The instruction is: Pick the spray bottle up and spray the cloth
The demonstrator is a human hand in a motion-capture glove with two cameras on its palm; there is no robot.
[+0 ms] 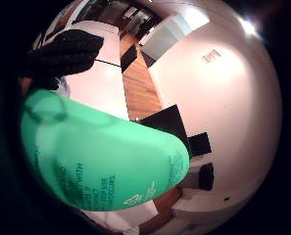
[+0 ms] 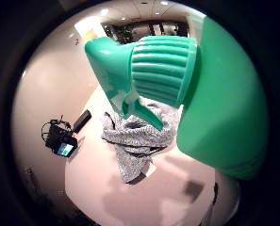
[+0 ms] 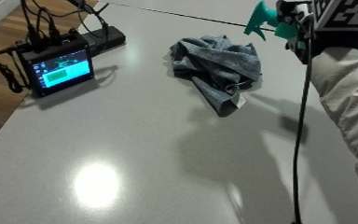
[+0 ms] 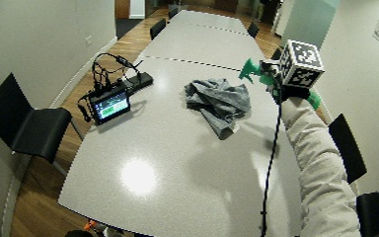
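The gloved right hand (image 3: 319, 39) is raised above the table (image 3: 167, 154) and grips 1 green spray bottle (image 3: 272, 23). Its fingers are curled round the bottle's neck, though the outside view hides most of them. In the little-finger-side palm view the bottle's body (image 1: 106, 161) fills much of the field and lies against the palm, with a black gloved finger (image 1: 61, 51) wrapped beside it. White printed text shows on the body; it cannot be read in full.

In the thumb-side palm view the ribbed spray head (image 2: 158, 70) and the trigger (image 2: 146, 113) project forward from the grip. The nozzle end (image 2: 99, 49) points away from the palm.

1 grey cloth (image 3: 219, 72) lies crumpled on the table, below and ahead of the held bottle on the nozzle side. The bottle is clear of the cloth and does not touch it. From the thumb side the cloth (image 2: 135, 141) shows directly beyond the trigger.

A pale padded sleeve (image 3: 353, 112) runs back from the hand.

Well apart from the grip, past the cloth, 1 small lit screen unit (image 3: 58, 70) stands on the table near its edge, with a black box (image 3: 107, 37) just beside it. In the wide outside view 1 black chair (image 4: 25, 123) stands at that side.
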